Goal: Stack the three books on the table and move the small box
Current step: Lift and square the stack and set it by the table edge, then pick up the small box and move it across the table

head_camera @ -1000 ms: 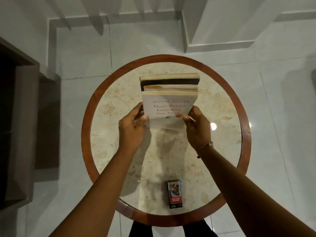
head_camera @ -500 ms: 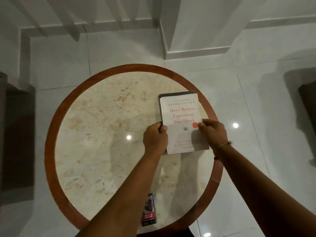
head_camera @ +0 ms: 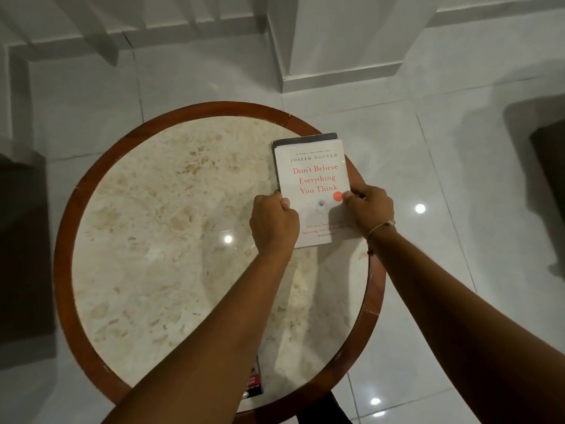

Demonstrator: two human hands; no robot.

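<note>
Squaring stack [head_camera: 313,191] flat near right table [head_camera: 153,123] rim, left hand [head_camera: 273,223] and right hand [head_camera: 370,208] clamped on its sides. Next: release, reach box [head_camera: 255,381] at near edge.

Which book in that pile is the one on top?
The white book titled "Don't Believe Everything You Think" lies on top, cover up. Of the books beneath, only a dark edge shows at its far end.
</note>
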